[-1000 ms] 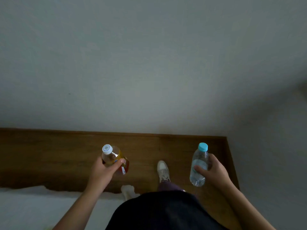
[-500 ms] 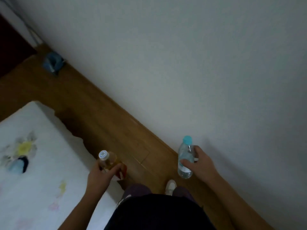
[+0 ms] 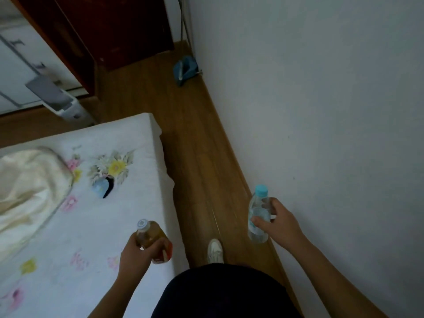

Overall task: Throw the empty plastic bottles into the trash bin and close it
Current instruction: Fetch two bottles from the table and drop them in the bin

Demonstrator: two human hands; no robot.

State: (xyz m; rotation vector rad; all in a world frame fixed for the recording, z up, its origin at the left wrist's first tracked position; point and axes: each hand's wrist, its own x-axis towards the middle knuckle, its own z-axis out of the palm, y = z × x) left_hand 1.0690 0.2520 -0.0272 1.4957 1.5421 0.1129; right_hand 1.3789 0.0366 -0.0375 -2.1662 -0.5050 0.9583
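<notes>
My left hand (image 3: 137, 255) grips an amber-tinted plastic bottle (image 3: 150, 237) with a white cap and a red-orange label, held over the bed's right edge. In my right hand (image 3: 278, 222) is a clear plastic bottle (image 3: 258, 214) with a light blue cap, held upright close to the wall. A white trash bin (image 3: 68, 109) with a grey lid tilted open stands on the floor beyond the bed's far corner, at the upper left, well away from both hands.
A bed (image 3: 68, 203) with a white flowered sheet and a cream pillow (image 3: 25, 187) fills the left. A narrow wooden floor strip (image 3: 197, 157) runs between bed and white wall (image 3: 321, 111). A blue dustpan (image 3: 185, 70) leans at the wall. Dark red furniture (image 3: 110, 31) stands behind.
The view has swung left from the wall corner along the floor strip; bed, trash bin and dustpan have come into sight. Both hands still hold their bottles.
</notes>
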